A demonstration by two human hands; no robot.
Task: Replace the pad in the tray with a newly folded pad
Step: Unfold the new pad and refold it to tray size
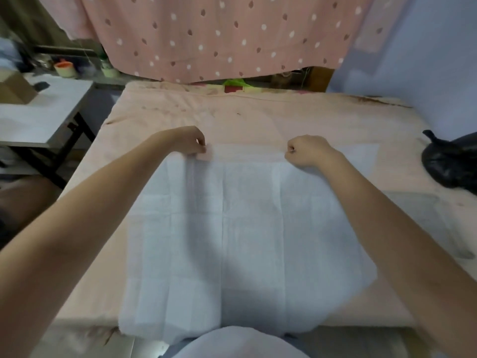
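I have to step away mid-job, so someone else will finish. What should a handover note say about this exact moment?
Left hand: pinches the far edge of the white pad.
Right hand: fingers curled on the same far edge.
Pad: spread open on the pink-covered table, near edge hanging over the front; creases show, but no new fold yet.
Tray: not in view.
Black bag: on the table's right side.
Left: fold the pad, swap it into the tray.
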